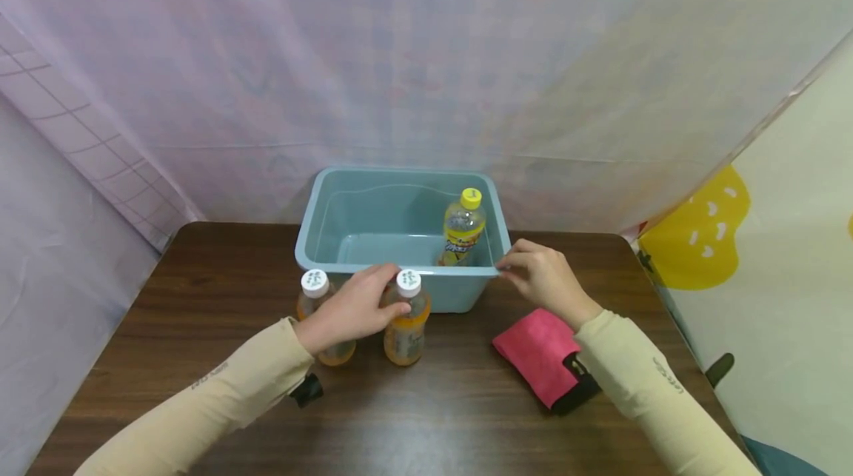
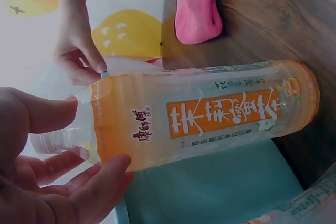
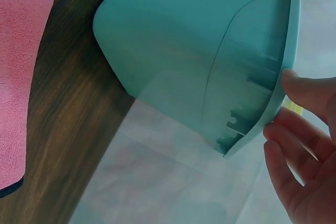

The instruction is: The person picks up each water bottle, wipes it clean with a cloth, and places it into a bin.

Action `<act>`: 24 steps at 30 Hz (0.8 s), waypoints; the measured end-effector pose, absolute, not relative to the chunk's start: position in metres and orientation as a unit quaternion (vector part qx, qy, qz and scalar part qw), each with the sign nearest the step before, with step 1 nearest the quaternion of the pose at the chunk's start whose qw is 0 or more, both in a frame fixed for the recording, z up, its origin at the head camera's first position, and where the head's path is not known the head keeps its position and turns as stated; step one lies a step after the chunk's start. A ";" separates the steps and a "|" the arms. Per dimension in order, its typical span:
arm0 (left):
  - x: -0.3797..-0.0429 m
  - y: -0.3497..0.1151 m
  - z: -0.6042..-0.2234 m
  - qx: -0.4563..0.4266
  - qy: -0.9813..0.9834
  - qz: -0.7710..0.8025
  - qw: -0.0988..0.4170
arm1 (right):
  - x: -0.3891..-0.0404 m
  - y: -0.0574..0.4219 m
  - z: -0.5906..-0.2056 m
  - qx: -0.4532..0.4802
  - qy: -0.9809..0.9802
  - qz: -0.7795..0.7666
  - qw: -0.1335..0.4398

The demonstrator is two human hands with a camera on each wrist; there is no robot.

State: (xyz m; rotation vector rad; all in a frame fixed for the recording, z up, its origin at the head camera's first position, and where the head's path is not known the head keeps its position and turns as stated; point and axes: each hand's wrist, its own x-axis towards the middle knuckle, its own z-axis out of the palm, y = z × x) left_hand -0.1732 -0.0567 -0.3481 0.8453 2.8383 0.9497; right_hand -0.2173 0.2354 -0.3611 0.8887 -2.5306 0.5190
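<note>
My left hand (image 1: pixel 356 306) grips a tea bottle (image 1: pixel 404 346) by its shoulder, just under the white cap. In the left wrist view this bottle (image 2: pixel 184 114) has an orange and clear label, with the thumb and fingers on either side of its upper part. Left of it stands a similar bottle (image 1: pixel 315 285), partly hidden by the hand. My right hand (image 1: pixel 543 276) pinches the rim of a blue-green plastic bin (image 1: pixel 460 291) at its front right corner. Inside the bin, a yellow-capped bottle (image 1: pixel 464 228) stands at the right end.
A pink cloth (image 1: pixel 536 350) with a dark edge lies on the brown wooden table (image 1: pixel 426 431), right of the bottles. Pale curtains (image 1: pixel 426 54) hang behind the bin. A dark small object (image 1: pixel 307 391) shows by the left wrist.
</note>
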 end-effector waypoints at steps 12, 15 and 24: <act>-0.173 -0.056 -0.346 0.260 0.914 0.311 0.034 | -0.210 0.246 -0.348 0.297 -0.929 0.192 0.112; -0.173 -0.056 -0.346 0.262 0.913 0.310 0.034 | -0.203 0.255 -0.345 0.269 -0.939 0.185 0.106; -0.172 -0.057 -0.346 0.269 0.912 0.306 0.035 | -0.183 0.284 -0.366 0.181 -0.971 0.154 0.007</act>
